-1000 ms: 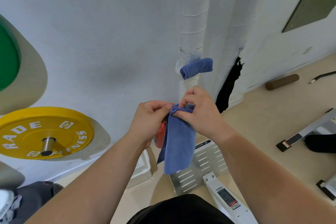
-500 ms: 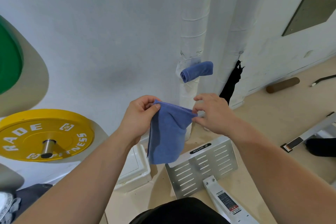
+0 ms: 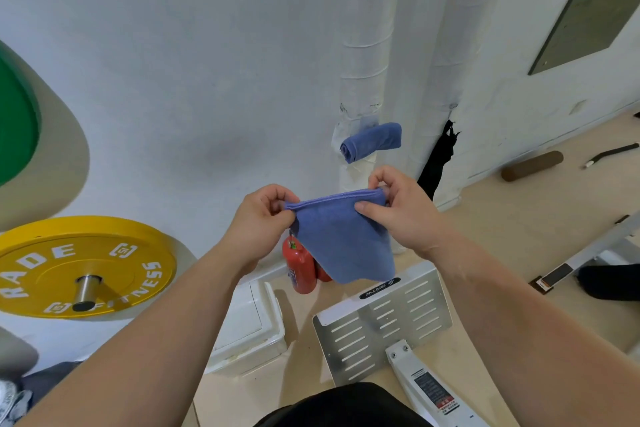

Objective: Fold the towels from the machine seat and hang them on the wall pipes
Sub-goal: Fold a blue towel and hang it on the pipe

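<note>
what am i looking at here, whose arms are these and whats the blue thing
The camera sits on a person's head, looking down, so both arms are that person's own. The left hand and right hand each pinch a top corner of a blue towel hanging between them. Behind, a second blue towel, rolled up, sits at the white wall pipes. A red fire extinguisher stands on the floor below; a yellow weight plate is at left.

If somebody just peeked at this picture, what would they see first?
Probably the blue towel in the middle, pinched at its top corners by the left hand and the right hand. Next, the big yellow weight plate at the lower left, and a rolled blue towel on the white pipe behind.
</note>
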Demonstrator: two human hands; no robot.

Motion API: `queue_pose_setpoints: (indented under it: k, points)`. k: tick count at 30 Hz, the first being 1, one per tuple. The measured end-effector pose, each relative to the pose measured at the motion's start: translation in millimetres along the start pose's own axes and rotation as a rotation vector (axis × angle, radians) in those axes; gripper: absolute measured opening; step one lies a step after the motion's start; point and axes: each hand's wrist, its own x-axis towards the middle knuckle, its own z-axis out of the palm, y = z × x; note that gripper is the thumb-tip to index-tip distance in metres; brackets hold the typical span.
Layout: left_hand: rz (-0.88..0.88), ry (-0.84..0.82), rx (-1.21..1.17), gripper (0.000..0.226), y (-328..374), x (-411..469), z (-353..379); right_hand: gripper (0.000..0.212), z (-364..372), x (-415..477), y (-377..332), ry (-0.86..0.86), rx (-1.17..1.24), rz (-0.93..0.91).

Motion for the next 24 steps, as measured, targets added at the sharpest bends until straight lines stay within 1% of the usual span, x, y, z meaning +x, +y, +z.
queue_pose_setpoints:
  k: [1, 3, 5, 8, 10, 12, 14, 15, 18, 20, 22, 23, 24]
  points:
    - [0.007, -0.043, 0.045, 0.03, 2.1, 1.8, -2.7, 0.024, 1.2, -1.1, -1.9, -0.021, 0.018, 0.014]
    - [0.048, -0.176, 0.149, 0.04, 9.4, 4.5, -5.4, 0.032, 3.3, -2.5, -5.4, -0.06, 0.021, 0.018]
    - [0.145, -0.292, 0.239, 0.051, 20.5, 5.6, -1.8, 0.035, 5.6, -2.7, -7.5, -0.09, 0.013, -0.004]
    - [0.343, -0.33, 0.382, 0.064, 39.3, 4.8, 11.4, 0.036, 7.8, -1.5, -9.2, -0.075, 0.065, -0.018]
    - [0.438, -0.333, 0.418, 0.069, 46.9, 2.0, 19.7, 0.036, 7.3, 1.0, -6.4, -0.005, 0.121, -0.017]
    - [0.458, -0.31, 0.364, 0.058, 48.3, -0.1, 24.6, 0.038, 5.2, 2.6, -1.7, 0.051, 0.182, -0.004]
    - [0.46, -0.269, 0.309, 0.042, 45.2, 3.0, 27.1, 0.049, 2.9, 1.8, 10.1, -0.015, 0.237, 0.044]
    - [0.465, -0.251, 0.311, 0.039, 43.7, 5.8, 27.6, 0.057, 2.7, 0.1, 18.6, -0.068, 0.218, 0.068]
    - [0.444, -0.2, 0.367, 0.041, 39.9, 15.2, 26.3, 0.078, 7.1, -6.9, 48.5, -0.208, 0.009, 0.089]
    - [0.395, -0.15, 0.373, 0.043, 35.9, 21.1, 23.5, 0.086, 7.8, -12.4, 62.1, -0.266, -0.033, 0.122]
    - [0.306, -0.048, 0.343, 0.044, 29.8, 25.9, 20.0, 0.086, 6.5, -19.2, 71.3, -0.337, -0.073, 0.184]
    - [0.25, 0.021, 0.301, 0.043, 26.8, 27.7, 17.6, 0.079, 5.3, -21.9, 74.4, -0.365, -0.117, 0.222]
    - [0.198, 0.088, 0.252, 0.043, 24.3, 29.3, 14.5, 0.064, 5.2, -24.0, 78.8, -0.389, -0.181, 0.255]
